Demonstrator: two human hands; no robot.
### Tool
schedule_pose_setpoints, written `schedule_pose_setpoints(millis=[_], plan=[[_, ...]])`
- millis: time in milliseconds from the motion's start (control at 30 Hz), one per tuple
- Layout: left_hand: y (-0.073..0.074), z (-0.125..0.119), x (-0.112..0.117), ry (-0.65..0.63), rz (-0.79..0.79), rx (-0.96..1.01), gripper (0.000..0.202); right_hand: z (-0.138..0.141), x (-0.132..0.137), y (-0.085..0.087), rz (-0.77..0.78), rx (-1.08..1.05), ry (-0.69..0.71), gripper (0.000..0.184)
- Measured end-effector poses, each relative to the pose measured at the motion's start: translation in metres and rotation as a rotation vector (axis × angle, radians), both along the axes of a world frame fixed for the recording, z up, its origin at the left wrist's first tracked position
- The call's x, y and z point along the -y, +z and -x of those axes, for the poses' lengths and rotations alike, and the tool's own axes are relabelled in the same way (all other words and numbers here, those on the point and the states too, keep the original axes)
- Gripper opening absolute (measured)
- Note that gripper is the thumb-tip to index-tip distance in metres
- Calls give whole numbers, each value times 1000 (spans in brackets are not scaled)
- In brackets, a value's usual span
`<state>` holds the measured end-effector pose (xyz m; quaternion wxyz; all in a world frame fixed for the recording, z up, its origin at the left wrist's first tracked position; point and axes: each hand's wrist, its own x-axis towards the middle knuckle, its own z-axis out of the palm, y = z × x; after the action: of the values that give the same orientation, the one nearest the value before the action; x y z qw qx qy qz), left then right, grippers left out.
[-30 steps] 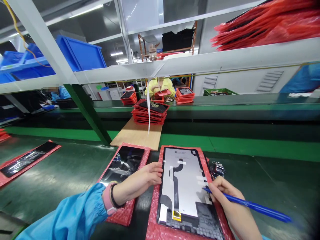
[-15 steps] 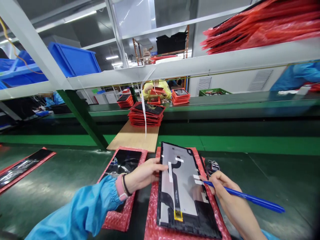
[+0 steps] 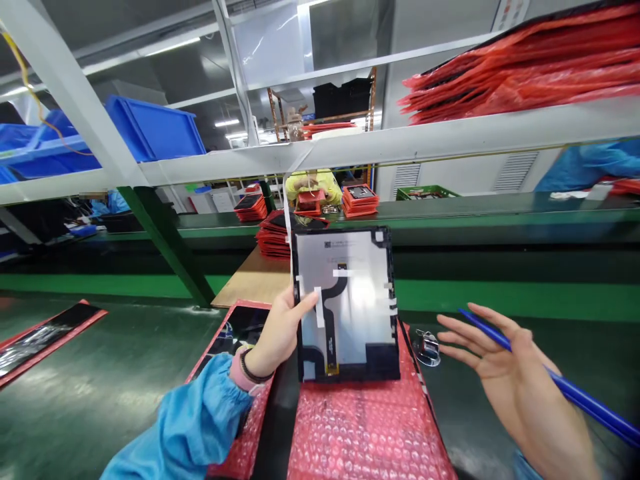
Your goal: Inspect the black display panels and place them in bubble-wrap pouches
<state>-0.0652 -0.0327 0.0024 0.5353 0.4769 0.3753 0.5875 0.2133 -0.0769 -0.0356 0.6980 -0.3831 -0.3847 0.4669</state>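
Lying at the far left of the green bench, a long dark panel rested on red wrap. Above, blue bins sat on a white shelf rail. Farther right, a glossy black panel lay on pink bubble wrap, partly covered by the left forearm in a blue sleeve. Behind it, a wooden board bore a stack of red-wrapped panels.

The left hand pinched the left edge of a display panel, thumb on its pale face beside a strip of white tape, the other fingers mostly hidden. That panel was tilted up, dark strip at the bottom, over the far part of a bubble-wrap sheet; whether its lower edge touched the sheet could not be told. Beyond it sat a co-worker in yellow.

To the right, a shiny clear object lay on the bench. Near it, the right hand was raised palm up, its fingers spread, with a blue pen tucked behind the thumb. Overhead, red-wrapped sheets were piled on the rail.
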Motion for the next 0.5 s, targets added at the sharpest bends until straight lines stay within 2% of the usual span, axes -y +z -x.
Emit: schedule_pose_setpoints(millis=[100, 167, 200, 300, 367, 500], plan=[[8, -5, -2, 220, -269, -254, 11, 14, -8, 12, 20, 3, 120, 28], [8, -10, -3, 261, -417, -433, 9, 25, -14, 18, 19, -32, 245, 32], [8, -13, -3, 216, -495, -504, 16, 30, -17, 21, 9, -60, 309, 37], [3, -19, -7, -44, -728, -689, 36, 39, -24, 25, -13, -117, 434, 57], [2, -21, -11, -153, -826, -801, 39, 42, -27, 25, -13, -77, 377, 59], [9, -24, -11, -207, -879, -911, 39, 44, -28, 22, -29, 68, 207, 50]])
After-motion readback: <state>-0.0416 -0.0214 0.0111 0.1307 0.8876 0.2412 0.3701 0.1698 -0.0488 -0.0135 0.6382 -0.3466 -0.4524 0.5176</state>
